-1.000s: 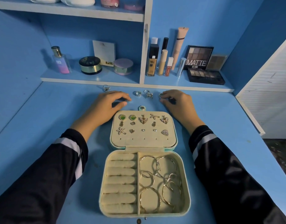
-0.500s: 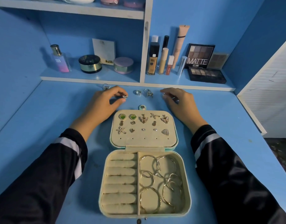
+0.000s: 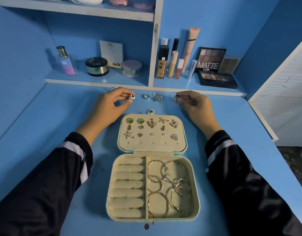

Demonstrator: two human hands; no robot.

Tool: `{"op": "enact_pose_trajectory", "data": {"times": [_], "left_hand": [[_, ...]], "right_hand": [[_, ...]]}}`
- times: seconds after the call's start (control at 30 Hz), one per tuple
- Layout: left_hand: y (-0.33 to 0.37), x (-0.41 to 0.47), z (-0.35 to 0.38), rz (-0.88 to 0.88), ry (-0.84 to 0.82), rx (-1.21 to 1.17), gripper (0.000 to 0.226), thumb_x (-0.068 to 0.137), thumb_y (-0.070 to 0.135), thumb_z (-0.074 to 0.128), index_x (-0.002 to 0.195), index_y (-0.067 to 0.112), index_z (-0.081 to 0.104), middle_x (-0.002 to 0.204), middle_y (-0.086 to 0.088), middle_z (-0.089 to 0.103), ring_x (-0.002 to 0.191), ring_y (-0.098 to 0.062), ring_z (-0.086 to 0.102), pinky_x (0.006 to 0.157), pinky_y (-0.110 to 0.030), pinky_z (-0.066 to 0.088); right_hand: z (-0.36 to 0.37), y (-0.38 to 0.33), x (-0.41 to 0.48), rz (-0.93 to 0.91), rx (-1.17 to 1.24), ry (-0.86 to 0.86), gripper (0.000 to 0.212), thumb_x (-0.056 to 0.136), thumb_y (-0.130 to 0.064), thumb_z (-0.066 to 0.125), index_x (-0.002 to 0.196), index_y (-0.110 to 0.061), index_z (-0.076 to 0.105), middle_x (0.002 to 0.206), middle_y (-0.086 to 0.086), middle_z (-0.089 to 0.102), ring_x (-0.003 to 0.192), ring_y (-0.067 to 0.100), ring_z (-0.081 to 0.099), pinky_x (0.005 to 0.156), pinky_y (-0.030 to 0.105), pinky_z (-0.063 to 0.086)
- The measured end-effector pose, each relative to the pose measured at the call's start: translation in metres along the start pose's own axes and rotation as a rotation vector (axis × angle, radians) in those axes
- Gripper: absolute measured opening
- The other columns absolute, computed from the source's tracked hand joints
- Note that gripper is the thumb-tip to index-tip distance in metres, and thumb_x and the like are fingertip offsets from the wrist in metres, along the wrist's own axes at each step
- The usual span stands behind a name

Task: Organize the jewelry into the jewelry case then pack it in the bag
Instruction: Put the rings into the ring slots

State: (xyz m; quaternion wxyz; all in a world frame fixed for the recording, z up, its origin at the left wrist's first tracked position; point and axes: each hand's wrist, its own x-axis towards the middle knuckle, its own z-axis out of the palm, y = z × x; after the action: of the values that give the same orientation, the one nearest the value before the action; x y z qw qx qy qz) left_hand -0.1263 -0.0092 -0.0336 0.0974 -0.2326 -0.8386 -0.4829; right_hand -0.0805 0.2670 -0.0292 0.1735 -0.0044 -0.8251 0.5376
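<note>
An open cream jewelry case point(image 3: 196, 193) lies flat on the blue desk. Its lid panel point(image 3: 181, 142) carries several stud earrings. The base holds empty ring rolls point(image 3: 128, 184) on the left and several gold hoop earrings point(image 3: 169, 188) on the right. Beyond the case, my left hand point(image 3: 109, 106) pinches a ring with a spade face point(image 3: 131, 97) just above the desk. My right hand point(image 3: 194, 106) pinches a silver ring point(image 3: 176, 98). Two more rings point(image 3: 146, 96) point(image 3: 158, 97) lie on the desk between my hands. Another ring point(image 3: 111, 89) peeks out behind my left hand. No bag is in view.
A low shelf behind the rings holds a perfume bottle point(image 3: 65, 61), two round compacts point(image 3: 96, 66), makeup tubes point(image 3: 172, 63) and eyeshadow palettes point(image 3: 215, 77). A white louvred panel point(image 3: 286, 103) bounds the desk's right side. A small dark clasp point(image 3: 146, 226) lies at the case's near edge.
Both hands have lifted slightly off the desk, each now pinching a ring picked from the row. The left hand's ring now shows clearly between thumb and finger.
</note>
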Motion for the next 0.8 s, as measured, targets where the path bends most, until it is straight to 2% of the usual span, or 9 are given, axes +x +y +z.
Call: {"op": "enact_pose_trajectory", "data": {"times": [0.1,0.2,0.37,0.47,0.57,0.7,0.8], "left_hand": [[0.007,-0.006,-0.002,-0.018,0.027,-0.066,0.019,0.090,0.009,0.068,0.105,0.021,0.069,0.105,0.011,0.071,0.101,0.001,0.066,0.094,-0.016,0.049],[0.014,-0.016,-0.006,-0.034,0.056,-0.108,0.015,0.090,0.010,0.069,0.104,0.016,0.070,0.106,0.005,0.072,0.099,-0.002,0.068,0.092,-0.016,0.050],[0.033,-0.037,-0.014,-0.035,0.086,-0.177,0.015,0.089,0.008,0.069,0.104,0.010,0.069,0.106,-0.001,0.072,0.099,-0.006,0.069,0.092,-0.017,0.050],[0.042,-0.053,-0.018,-0.048,0.072,-0.217,0.015,0.088,0.009,0.071,0.102,0.013,0.068,0.105,-0.002,0.073,0.099,-0.010,0.070,0.093,-0.021,0.051],[0.051,-0.076,-0.021,-0.039,0.071,-0.238,0.018,0.087,0.009,0.071,0.105,0.010,0.069,0.104,0.001,0.073,0.099,-0.011,0.070,0.092,-0.022,0.052],[0.058,-0.109,-0.026,0.062,0.131,-0.187,0.020,0.087,0.006,0.070,0.105,0.014,0.069,0.107,-0.003,0.071,0.098,-0.012,0.070,0.092,-0.026,0.053],[0.062,-0.129,-0.030,0.101,0.089,-0.174,0.022,0.086,0.007,0.069,0.106,0.016,0.069,0.108,-0.004,0.070,0.096,-0.014,0.071,0.093,-0.028,0.054]], "right_hand": [[-0.003,-0.009,-0.008,0.034,0.180,-0.002,0.016,0.086,-0.003,0.068,0.102,-0.006,0.069,0.095,0.007,0.072,0.091,0.014,0.069,0.087,0.023,0.053],[-0.005,-0.018,-0.019,0.057,0.257,0.021,0.017,0.087,-0.001,0.067,0.104,-0.002,0.069,0.098,0.012,0.071,0.092,0.017,0.069,0.088,0.027,0.055],[-0.005,-0.029,-0.041,0.078,0.314,0.012,0.014,0.087,-0.004,0.067,0.100,-0.008,0.072,0.096,0.006,0.073,0.091,0.018,0.069,0.081,0.025,0.055],[-0.004,-0.036,-0.055,0.062,0.305,-0.002,0.016,0.088,-0.004,0.067,0.101,-0.010,0.072,0.093,-0.002,0.075,0.086,0.012,0.068,0.074,0.020,0.053],[-0.003,-0.043,-0.071,0.069,0.364,-0.005,0.017,0.087,0.000,0.066,0.102,-0.005,0.071,0.088,-0.005,0.075,0.083,0.006,0.068,0.075,0.017,0.052],[-0.002,-0.048,-0.093,0.065,0.412,-0.018,0.017,0.086,0.002,0.066,0.101,-0.004,0.070,0.086,-0.003,0.075,0.083,0.009,0.068,0.079,0.020,0.055],[-0.002,-0.051,-0.104,0.053,0.422,-0.016,0.017,0.085,0.001,0.067,0.101,-0.004,0.071,0.088,-0.001,0.075,0.085,0.011,0.069,0.081,0.021,0.055]]}}
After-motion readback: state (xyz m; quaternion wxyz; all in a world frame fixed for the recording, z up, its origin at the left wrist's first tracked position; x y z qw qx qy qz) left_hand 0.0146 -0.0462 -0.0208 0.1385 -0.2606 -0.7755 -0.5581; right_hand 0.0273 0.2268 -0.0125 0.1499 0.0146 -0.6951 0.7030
